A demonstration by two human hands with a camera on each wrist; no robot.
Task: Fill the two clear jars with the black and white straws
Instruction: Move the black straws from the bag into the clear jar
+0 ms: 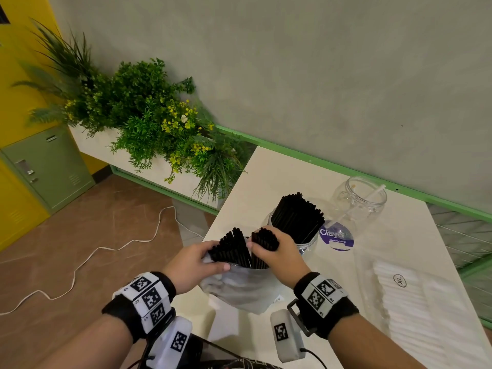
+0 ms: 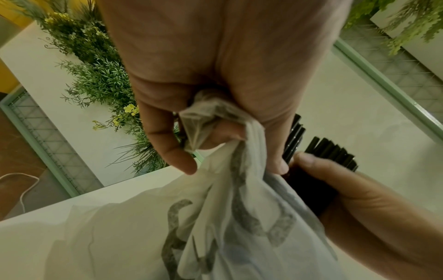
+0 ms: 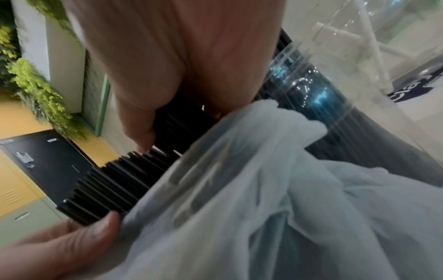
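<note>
A thin white plastic bag (image 1: 239,286) stands on the table with black straws (image 1: 230,247) sticking out of its mouth. My left hand (image 1: 195,265) grips the bag's bunched rim (image 2: 208,117) at the left. My right hand (image 1: 277,251) grips a bundle of black straws (image 1: 266,242) inside the bag's mouth. Behind them a clear jar (image 1: 300,235) holds a thick bunch of black straws (image 1: 298,215). A second clear jar (image 1: 359,201) farther right holds one white straw (image 1: 372,194). A clear pack of white straws (image 1: 415,310) lies at the right.
A round purple sticker (image 1: 336,237) lies on the white table (image 1: 279,169) between the jars. Green plants (image 1: 149,115) fill a planter at the left. A white cable (image 1: 87,257) runs over the brown floor. A grey wall backs the table.
</note>
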